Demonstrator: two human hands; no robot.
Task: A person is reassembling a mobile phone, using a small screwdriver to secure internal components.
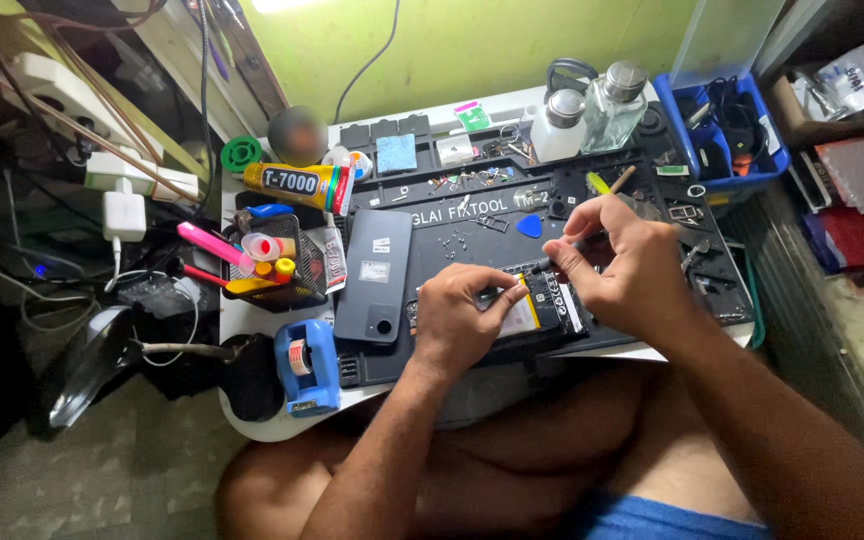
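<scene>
My left hand (pixel 460 318) presses down on an opened smartphone (pixel 542 306) that lies on a black repair mat (pixel 472 225), its fingers on the exposed battery and boards. My right hand (pixel 617 262) pinches a thin dark tool (pixel 552 260), its tip touching the phone's upper part; a yellow-handled stick (pixel 607 184) pokes up behind the fingers. The phone's grey back cover (pixel 375 276) lies face down to the left of it. Several tiny screws (pixel 455 243) are scattered on the mat.
A blue pick (pixel 529 226), a glue tube (pixel 297 184), a mesh holder of pens (pixel 272 262), a blue tape dispenser (pixel 307 366), two glass bottles (pixel 592 115) and a blue parts bin (pixel 727 130) ring the mat. Cables and chargers (pixel 117 195) crowd the left.
</scene>
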